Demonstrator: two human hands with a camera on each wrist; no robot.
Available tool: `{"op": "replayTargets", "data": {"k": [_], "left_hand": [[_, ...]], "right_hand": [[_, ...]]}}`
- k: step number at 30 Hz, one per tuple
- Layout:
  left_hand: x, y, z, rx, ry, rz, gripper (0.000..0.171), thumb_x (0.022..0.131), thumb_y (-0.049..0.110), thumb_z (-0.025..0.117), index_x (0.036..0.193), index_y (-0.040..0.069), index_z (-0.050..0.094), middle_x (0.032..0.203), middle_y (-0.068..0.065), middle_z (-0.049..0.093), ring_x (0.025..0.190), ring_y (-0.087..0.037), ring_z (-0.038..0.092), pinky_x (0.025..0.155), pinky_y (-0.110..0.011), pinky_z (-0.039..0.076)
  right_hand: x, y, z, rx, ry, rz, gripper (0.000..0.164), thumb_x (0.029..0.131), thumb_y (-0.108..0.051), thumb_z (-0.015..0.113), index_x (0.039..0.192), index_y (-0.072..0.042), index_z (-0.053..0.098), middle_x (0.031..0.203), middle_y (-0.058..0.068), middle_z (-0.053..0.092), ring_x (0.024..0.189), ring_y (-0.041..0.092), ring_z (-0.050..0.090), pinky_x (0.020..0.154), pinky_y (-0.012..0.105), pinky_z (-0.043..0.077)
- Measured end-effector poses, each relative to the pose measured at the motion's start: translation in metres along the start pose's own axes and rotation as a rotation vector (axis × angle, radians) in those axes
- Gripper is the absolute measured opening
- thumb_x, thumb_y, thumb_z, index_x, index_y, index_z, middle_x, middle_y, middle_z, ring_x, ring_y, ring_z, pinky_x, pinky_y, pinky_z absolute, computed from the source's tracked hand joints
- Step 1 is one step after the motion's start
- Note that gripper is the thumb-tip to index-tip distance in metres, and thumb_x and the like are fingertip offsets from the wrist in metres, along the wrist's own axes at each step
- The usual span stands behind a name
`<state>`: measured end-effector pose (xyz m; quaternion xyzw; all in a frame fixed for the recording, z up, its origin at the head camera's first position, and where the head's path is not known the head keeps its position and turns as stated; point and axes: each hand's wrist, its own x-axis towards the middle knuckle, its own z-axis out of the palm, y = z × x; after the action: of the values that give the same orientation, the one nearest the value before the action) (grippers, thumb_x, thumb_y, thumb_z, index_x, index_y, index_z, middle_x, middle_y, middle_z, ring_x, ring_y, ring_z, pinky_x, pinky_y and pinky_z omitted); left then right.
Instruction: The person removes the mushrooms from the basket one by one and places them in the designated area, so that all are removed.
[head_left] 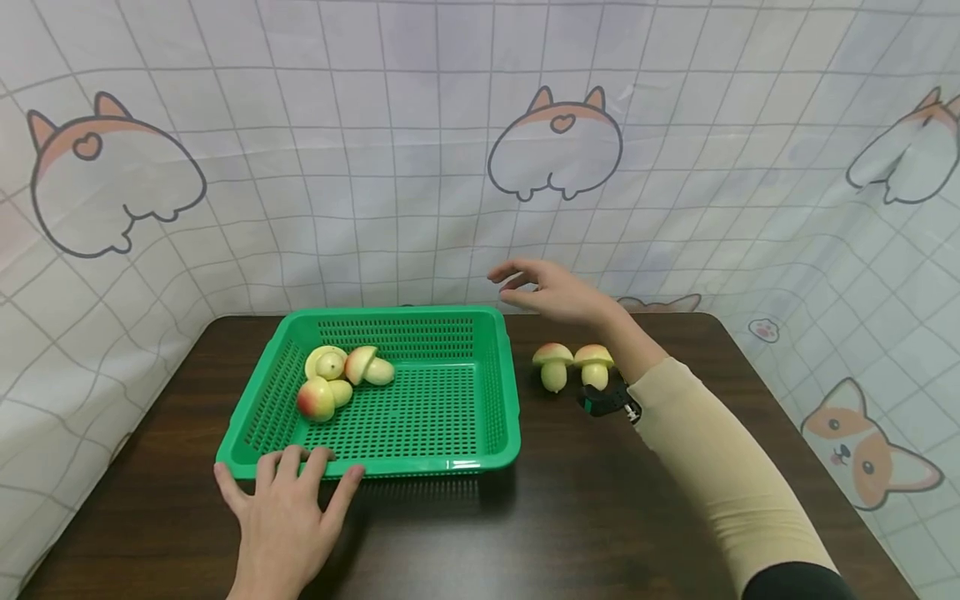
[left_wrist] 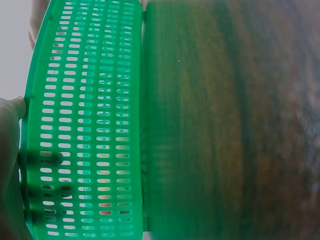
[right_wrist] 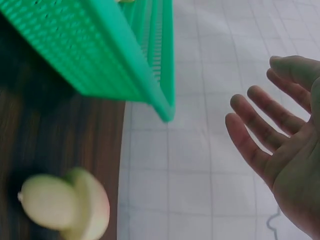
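A green plastic basket holds three toy mushrooms with yellow-green stems and reddish-yellow caps, grouped at its left side. My left hand grips the basket's front rim near the left corner, its middle fingers bent over the edge. Dark finger shapes show through the slotted wall in the left wrist view. Raised beyond the basket's back right corner, my right hand holds nothing, and its fingers are loosely spread in the right wrist view. Two more mushrooms stand side by side on the table below the right forearm.
The dark wooden table carries the basket at its left half. Behind it and at both sides hangs a white gridded cloth with dog drawings. A black wrist strap is at the right wrist, close to the mushrooms in the head view.
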<state>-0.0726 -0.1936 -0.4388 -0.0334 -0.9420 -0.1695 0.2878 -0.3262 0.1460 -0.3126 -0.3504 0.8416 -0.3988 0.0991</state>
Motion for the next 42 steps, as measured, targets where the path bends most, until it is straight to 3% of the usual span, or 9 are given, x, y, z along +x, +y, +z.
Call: {"op": "replayTargets", "data": {"k": [7,11,18,23,31,37,42], "left_hand": [[-0.002,-0.001,0.000,-0.008,0.004,-0.011,0.044,0.096,0.052,0.066,0.101,0.008,0.069,0.101,-0.019,0.063,0.107,-0.048,0.051,0.103,-0.085,-0.004],[-0.003,-0.001,0.000,-0.002,0.001,-0.014,0.045,0.097,0.053,0.065,0.102,0.008,0.069,0.102,-0.019,0.063,0.107,-0.048,0.051,0.102,-0.085,-0.003],[-0.002,-0.001,-0.001,-0.002,0.001,-0.010,0.046,0.097,0.052,0.065,0.102,0.007,0.069,0.102,-0.020,0.062,0.107,-0.048,0.050,0.102,-0.085,-0.004],[-0.001,-0.001,-0.001,-0.005,0.000,-0.008,0.045,0.097,0.052,0.065,0.102,0.007,0.069,0.101,-0.019,0.062,0.107,-0.048,0.050,0.102,-0.085,-0.004],[0.000,-0.001,0.000,-0.003,0.001,0.000,0.046,0.097,0.052,0.065,0.102,0.007,0.069,0.101,-0.019,0.062,0.107,-0.048,0.050,0.102,-0.085,-0.005],[0.000,0.000,0.001,-0.006,0.006,0.008,0.045,0.097,0.052,0.065,0.101,0.007,0.068,0.100,-0.018,0.061,0.106,-0.048,0.050,0.102,-0.085,-0.005],[-0.001,0.000,0.001,-0.001,-0.001,0.006,0.045,0.097,0.052,0.065,0.102,0.007,0.069,0.101,-0.018,0.062,0.107,-0.048,0.051,0.102,-0.085,-0.003]], "right_hand": [[0.026,-0.007,0.022,0.050,-0.035,-0.040,0.034,0.106,-0.021,0.059,0.140,-0.014,0.059,0.142,0.000,0.057,0.126,0.017,0.056,0.095,0.040,0.053],[0.039,-0.011,0.034,0.091,-0.063,-0.041,0.034,0.106,-0.020,0.059,0.140,-0.012,0.058,0.141,0.003,0.057,0.125,0.019,0.056,0.096,0.041,0.053],[0.059,-0.019,0.053,0.078,-0.101,-0.098,0.036,0.106,-0.018,0.059,0.140,-0.008,0.058,0.138,0.008,0.059,0.127,0.025,0.056,0.098,0.038,0.051],[0.071,-0.023,0.068,0.083,-0.151,-0.079,0.035,0.106,-0.018,0.059,0.140,-0.010,0.058,0.138,0.008,0.059,0.127,0.027,0.057,0.092,0.042,0.056],[0.086,-0.031,0.086,0.029,-0.191,-0.106,0.036,0.104,-0.019,0.060,0.139,-0.008,0.059,0.138,0.009,0.060,0.123,0.023,0.059,0.097,0.030,0.050],[0.097,-0.034,0.100,0.022,-0.239,-0.113,0.038,0.105,-0.018,0.058,0.141,-0.003,0.056,0.142,0.016,0.057,0.127,0.028,0.057,0.098,0.029,0.049],[0.103,-0.037,0.113,0.016,-0.261,-0.108,0.038,0.104,-0.015,0.060,0.140,-0.003,0.057,0.142,0.015,0.058,0.126,0.027,0.058,0.098,0.028,0.049]]}}
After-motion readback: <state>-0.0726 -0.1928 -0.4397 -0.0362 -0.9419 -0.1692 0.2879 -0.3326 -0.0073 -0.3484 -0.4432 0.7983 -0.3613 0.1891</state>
